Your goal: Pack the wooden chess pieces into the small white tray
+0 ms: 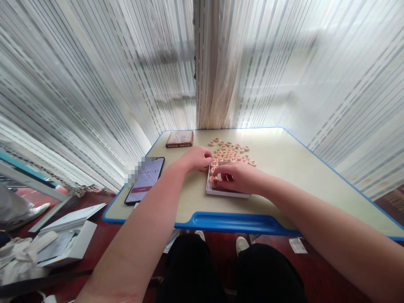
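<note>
Hands meet over a shallow white tray (229, 194) near the middle of a pale, blue-edged table (303, 168), where round character-marked game pieces (233, 159) lie in and around it. The left hand (199, 158), its fingers bent close together, reaches the tray's far left corner; whether it pinches a piece cannot be told. The right hand (241, 176) arches over the tray, thumb and forefinger parted beside the nearest piece in it; whether they grip that piece cannot be told.

Good handling here would likely mean taking each piece by its rim, settling it flat against the left wall and snug to its neighbor, with the left hand steadying the corner so the light-looking tray does not slide. Lifting the right wrist would clear the view of the tray floor.

The count: one tray, with three pieces visible along its left side, the rest of its inside largely masked by the right hand. Roughly twenty more pieces cluster on the far side, overlapping too closely for an exact tally. One brown box (179, 139) sits far left; one phone (148, 181) lies nearer, also left.
</note>
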`<act>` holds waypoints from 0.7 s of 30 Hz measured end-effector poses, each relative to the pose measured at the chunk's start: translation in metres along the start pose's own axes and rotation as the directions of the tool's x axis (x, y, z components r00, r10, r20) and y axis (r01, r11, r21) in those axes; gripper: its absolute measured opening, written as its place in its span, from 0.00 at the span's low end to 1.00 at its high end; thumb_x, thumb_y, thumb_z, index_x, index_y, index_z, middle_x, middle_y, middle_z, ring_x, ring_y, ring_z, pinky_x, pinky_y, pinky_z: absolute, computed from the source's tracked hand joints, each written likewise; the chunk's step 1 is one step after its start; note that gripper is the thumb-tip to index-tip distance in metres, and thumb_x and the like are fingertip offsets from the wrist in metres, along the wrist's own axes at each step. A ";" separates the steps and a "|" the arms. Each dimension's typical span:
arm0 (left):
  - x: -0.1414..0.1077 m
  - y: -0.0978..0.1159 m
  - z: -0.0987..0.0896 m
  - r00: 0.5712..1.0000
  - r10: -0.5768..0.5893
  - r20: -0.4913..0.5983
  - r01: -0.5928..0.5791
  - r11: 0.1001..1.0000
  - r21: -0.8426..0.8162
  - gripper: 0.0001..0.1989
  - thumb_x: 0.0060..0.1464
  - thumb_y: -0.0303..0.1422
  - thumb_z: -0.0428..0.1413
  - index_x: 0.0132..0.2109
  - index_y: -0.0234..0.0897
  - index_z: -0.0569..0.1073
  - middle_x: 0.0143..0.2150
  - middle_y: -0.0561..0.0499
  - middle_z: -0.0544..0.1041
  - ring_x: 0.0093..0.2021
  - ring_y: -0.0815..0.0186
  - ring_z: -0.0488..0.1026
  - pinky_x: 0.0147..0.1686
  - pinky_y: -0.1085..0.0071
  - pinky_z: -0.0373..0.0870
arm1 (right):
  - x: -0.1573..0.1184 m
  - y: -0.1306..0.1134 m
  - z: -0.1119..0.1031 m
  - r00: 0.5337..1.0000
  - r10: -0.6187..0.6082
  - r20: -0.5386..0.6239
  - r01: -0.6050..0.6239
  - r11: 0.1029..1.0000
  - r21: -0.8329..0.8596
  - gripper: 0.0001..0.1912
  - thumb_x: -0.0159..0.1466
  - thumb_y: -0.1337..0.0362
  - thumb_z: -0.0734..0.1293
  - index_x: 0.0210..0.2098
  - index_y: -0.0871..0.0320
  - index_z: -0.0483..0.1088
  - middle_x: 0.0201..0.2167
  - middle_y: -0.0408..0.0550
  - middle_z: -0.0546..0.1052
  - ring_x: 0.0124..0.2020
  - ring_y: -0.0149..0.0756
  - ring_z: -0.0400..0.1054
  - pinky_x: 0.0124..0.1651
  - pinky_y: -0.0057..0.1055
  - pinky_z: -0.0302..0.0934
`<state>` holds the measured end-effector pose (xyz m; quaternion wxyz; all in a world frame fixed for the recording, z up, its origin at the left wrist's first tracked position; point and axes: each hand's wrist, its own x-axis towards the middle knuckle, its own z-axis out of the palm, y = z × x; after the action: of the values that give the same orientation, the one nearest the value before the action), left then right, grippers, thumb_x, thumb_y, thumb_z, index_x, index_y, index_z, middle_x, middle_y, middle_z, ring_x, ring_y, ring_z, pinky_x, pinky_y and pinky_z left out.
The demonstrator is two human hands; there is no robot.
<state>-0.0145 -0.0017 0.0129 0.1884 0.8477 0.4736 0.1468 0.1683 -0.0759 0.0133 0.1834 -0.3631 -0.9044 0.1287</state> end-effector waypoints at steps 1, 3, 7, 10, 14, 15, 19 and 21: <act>0.001 0.000 0.000 1.000 0.007 -0.004 -0.007 1.000 0.009 0.14 0.44 0.32 0.49 0.32 0.34 0.79 0.27 0.52 0.77 0.28 0.67 0.70 0.26 0.73 0.61 | 0.000 0.001 0.000 0.999 -0.037 -0.001 0.037 0.999 -0.002 0.09 0.59 0.67 0.65 0.38 0.56 0.75 0.29 0.45 0.76 0.27 0.30 0.65 0.33 0.26 0.57; 0.002 -0.001 0.001 1.000 0.015 -0.007 -0.015 1.000 0.019 0.14 0.45 0.33 0.49 0.32 0.34 0.79 0.28 0.51 0.78 0.29 0.67 0.70 0.27 0.73 0.61 | -0.001 0.002 0.001 0.996 -0.087 0.005 0.087 0.996 -0.010 0.09 0.59 0.68 0.65 0.38 0.56 0.75 0.31 0.46 0.76 0.29 0.31 0.67 0.34 0.26 0.58; 0.003 -0.002 0.001 1.000 0.020 -0.007 -0.020 1.000 0.020 0.14 0.45 0.33 0.49 0.32 0.34 0.78 0.29 0.51 0.78 0.30 0.67 0.70 0.27 0.74 0.61 | -0.001 0.002 0.000 0.995 -0.092 0.023 0.093 0.995 -0.046 0.08 0.60 0.66 0.65 0.37 0.57 0.76 0.30 0.47 0.76 0.30 0.32 0.68 0.35 0.27 0.59; 0.002 -0.002 0.001 1.000 0.024 -0.007 -0.024 0.999 0.025 0.14 0.45 0.33 0.49 0.31 0.34 0.78 0.28 0.51 0.77 0.29 0.67 0.69 0.26 0.73 0.60 | -0.001 0.001 -0.001 0.995 -0.095 0.018 0.096 0.992 -0.078 0.08 0.61 0.67 0.65 0.37 0.57 0.76 0.34 0.49 0.77 0.33 0.33 0.69 0.36 0.27 0.60; 0.002 -0.002 0.001 0.999 0.037 -0.010 -0.037 0.999 0.033 0.13 0.45 0.32 0.48 0.30 0.34 0.78 0.28 0.51 0.77 0.29 0.67 0.69 0.27 0.73 0.60 | -0.002 0.002 0.000 0.996 -0.089 -0.016 0.086 0.986 -0.145 0.10 0.61 0.65 0.65 0.40 0.55 0.75 0.35 0.49 0.78 0.32 0.34 0.70 0.34 0.27 0.58; 0.003 -0.002 0.001 0.999 0.040 -0.011 -0.040 0.999 0.037 0.13 0.45 0.32 0.48 0.30 0.34 0.78 0.28 0.51 0.77 0.30 0.67 0.69 0.27 0.73 0.60 | -0.002 0.003 0.001 0.995 -0.097 -0.025 0.093 0.985 -0.148 0.10 0.61 0.65 0.64 0.41 0.55 0.75 0.35 0.48 0.78 0.32 0.34 0.69 0.34 0.27 0.58; 0.004 -0.002 0.001 0.999 0.039 -0.012 -0.039 0.998 0.051 0.13 0.45 0.32 0.49 0.30 0.35 0.78 0.28 0.51 0.77 0.30 0.67 0.70 0.27 0.73 0.60 | -0.002 0.005 0.003 0.984 -0.178 -0.030 0.173 0.977 -0.126 0.10 0.63 0.67 0.62 0.38 0.55 0.76 0.32 0.47 0.78 0.31 0.32 0.69 0.33 0.26 0.57; 0.004 -0.002 0.001 0.999 0.037 -0.015 -0.036 0.998 0.050 0.13 0.45 0.32 0.49 0.30 0.35 0.78 0.28 0.51 0.77 0.29 0.67 0.69 0.27 0.73 0.60 | -0.001 0.005 0.003 0.984 -0.176 -0.026 0.171 0.976 -0.136 0.10 0.62 0.66 0.63 0.37 0.55 0.76 0.30 0.47 0.78 0.29 0.31 0.68 0.32 0.25 0.56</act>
<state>-0.0137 0.0021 0.0115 0.1606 0.8594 0.4631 0.1453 0.1710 -0.0738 0.0091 0.1865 -0.2966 -0.9356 0.0443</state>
